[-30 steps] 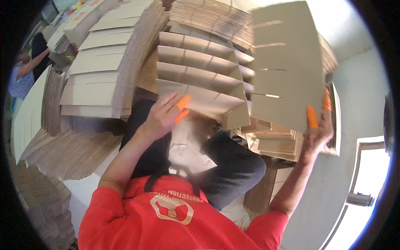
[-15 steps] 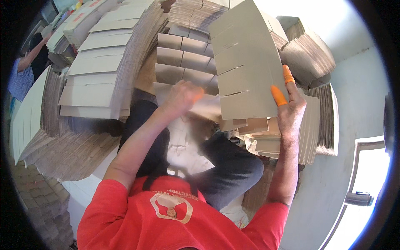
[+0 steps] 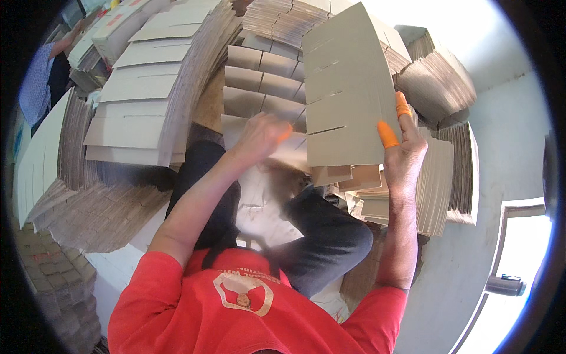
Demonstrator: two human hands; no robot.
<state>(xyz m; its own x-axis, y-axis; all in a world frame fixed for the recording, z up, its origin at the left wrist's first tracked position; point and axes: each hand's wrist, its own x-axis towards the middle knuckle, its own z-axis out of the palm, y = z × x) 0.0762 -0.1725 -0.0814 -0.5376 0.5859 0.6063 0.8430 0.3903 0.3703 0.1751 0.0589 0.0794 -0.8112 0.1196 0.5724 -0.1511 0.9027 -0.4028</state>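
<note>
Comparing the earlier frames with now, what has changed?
The right hand brought the slotted cardboard sheet leftward, hiding the right side of the divider grid. The left hand moved right and slightly up; its grip is too blurred to tell. The right hand still holds the sheet; the left-side cardboard stacks stayed put.

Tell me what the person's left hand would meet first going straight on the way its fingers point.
Probably the flat, slotted grey cardboard sheet in the right hand, just right of the left hand. Depth is unclear: the beige upright cardboard dividers could come first.
</note>
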